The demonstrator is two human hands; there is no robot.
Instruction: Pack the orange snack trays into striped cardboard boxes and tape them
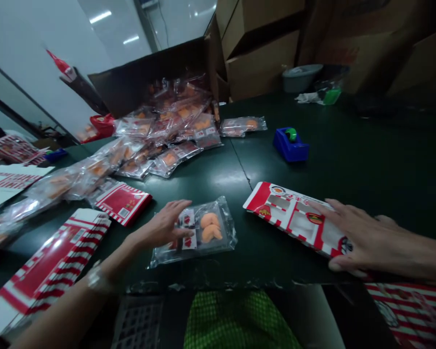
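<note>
Head camera, as I watch from my remote post: the left hand (160, 229) rests open, fingers spread and slightly curved, on a clear plastic packet (218, 232) holding two orange crescent-shaped pieces and small red-and-white cards, without closing around it. The packet lies on a dark green tabletop (349, 165), between both hands. I see the right hand (370, 240) lying wide open, its fingers spread flat over the end of a flat red-and-white die-cut paperboard carton (287, 218) with window cut-outs. To the left of the packet sit a stack of flattened red-and-white striped cartons (51, 271) and a single red carton (121, 202). Farther ahead, a heap of clear packets of orange pieces (167, 131) spreads over the table from an open brown cardboard box (148, 72). A blue tape dispenser (290, 144) stands right of the heap, while stacked brown cartons (257, 58) and a grey plastic tub (301, 77) stand beyond the table. Green checked fabric (236, 320) shows below the near edge.
</note>
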